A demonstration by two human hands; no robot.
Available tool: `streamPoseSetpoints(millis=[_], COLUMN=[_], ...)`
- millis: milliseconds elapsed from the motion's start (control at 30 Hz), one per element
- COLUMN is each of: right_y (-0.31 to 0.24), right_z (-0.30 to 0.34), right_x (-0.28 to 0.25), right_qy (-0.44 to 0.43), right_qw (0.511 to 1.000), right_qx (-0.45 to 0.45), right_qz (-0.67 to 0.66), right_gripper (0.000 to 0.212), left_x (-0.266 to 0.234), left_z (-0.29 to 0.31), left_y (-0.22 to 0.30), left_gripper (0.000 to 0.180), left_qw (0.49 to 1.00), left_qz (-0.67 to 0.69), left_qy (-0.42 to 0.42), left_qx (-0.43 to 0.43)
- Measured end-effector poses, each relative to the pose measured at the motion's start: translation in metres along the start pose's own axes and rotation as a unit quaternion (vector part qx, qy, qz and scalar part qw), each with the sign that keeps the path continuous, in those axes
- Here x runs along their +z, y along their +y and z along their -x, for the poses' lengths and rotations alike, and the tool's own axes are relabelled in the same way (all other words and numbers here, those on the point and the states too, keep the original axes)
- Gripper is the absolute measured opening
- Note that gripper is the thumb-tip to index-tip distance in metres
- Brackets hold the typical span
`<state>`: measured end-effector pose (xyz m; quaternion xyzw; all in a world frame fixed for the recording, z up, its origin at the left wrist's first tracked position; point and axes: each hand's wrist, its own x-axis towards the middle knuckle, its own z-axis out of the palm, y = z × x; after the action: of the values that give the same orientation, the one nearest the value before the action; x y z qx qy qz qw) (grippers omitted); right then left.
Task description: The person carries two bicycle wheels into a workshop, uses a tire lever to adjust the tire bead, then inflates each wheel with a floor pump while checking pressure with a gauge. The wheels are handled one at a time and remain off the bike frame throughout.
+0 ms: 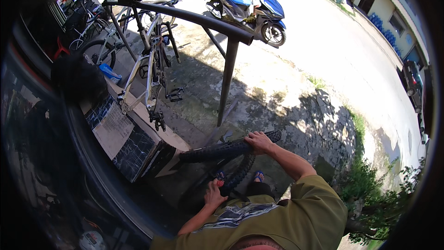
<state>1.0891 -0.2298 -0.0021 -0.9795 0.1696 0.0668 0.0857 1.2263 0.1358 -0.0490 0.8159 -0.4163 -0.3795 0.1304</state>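
Note:
My right hand is closed over the top of a black knobby bicycle tire in front of me. A second stretch of knobby tire shows just below it; whether both belong to separate wheels I cannot tell. Lower and to the left, my left hand has its fingers curled at a small red part near the middle of the wheel. Exactly what the left fingers grip is too small to make out. Beyond, a white and yellow bicycle frame without wheels hangs from a dark metal rack.
A long cardboard box with dark marbled sides lies at my left, beside a dark glossy surface. The rack's post stands ahead. A person on a blue scooter is on the road, and green plants grow at the right.

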Motion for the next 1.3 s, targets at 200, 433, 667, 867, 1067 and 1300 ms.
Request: streamPoseSetpoints(millis=[200,433,667,867,1067,1300], right_y=[0.046,0.113,0.163,0.221,0.293,0.375], right_z=[0.135,0.306,0.423,0.475,0.489,0.490], right_x=[-0.018,-0.014,0.003,0.028,0.048,0.076], right_qy=[0.063,0.126,0.076,-0.003,-0.090,-0.133], right_qw=[0.985,0.896,0.791,0.715,0.672,0.646], right_qx=[0.152,0.394,0.581,0.673,0.702,0.713], right_qz=[-0.058,-0.159,-0.179,-0.189,-0.218,-0.238], right_gripper=[0.067,0.068,0.072,0.082,0.095,0.106], left_x=[0.018,0.006,0.021,0.043,0.010,-0.023], left_z=[-0.040,-0.136,-0.192,-0.215,-0.267,-0.333], left_y=[0.061,0.150,0.195,0.234,0.250,0.293], left_gripper=[0.119,0.120,0.121,0.122,0.121,0.118], left_qw=[0.989,0.980,0.983,0.985,0.991,0.994], left_qz=[-0.145,-0.182,-0.170,-0.164,-0.107,0.080], left_qy=[-0.019,-0.081,-0.064,-0.045,-0.034,0.068], left_qx=[0.020,0.020,0.008,-0.023,-0.073,-0.033])
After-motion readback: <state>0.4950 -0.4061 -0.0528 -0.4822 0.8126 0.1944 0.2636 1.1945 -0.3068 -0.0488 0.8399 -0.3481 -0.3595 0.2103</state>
